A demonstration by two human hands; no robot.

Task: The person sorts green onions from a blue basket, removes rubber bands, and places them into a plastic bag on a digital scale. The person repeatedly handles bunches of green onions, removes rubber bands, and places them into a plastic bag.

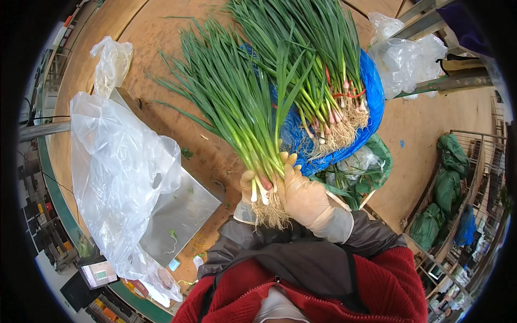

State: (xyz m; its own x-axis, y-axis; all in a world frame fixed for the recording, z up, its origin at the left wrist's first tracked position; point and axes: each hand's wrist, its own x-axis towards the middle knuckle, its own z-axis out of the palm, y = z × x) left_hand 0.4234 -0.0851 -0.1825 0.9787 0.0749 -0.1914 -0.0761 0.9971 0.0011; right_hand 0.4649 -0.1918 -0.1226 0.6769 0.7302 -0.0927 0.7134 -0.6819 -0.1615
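Note:
A bunch of green garlic (238,117) with long green leaves is between my two hands, its white bulbs and stringy roots pointing towards my body. My left hand (246,186), in a pale rubber glove, grips the bunch from the left near the bulbs and is mostly hidden behind the stems. From the right, my gloved right hand (305,198) closes around the same stems, fingertips showing beyond them. Close by on the right, more green garlic (307,52) is heaped on a blue plastic bag (373,93), some of it bound with red ties (350,94).
A metal scale platform (190,210) at left is partly covered by clear plastic bags (117,161). A green-lined bin (381,157) holding leaf scraps stands at right. More clear bags (404,60) hang by a metal rail (444,85). Green sacks (446,185) fill a cart further right.

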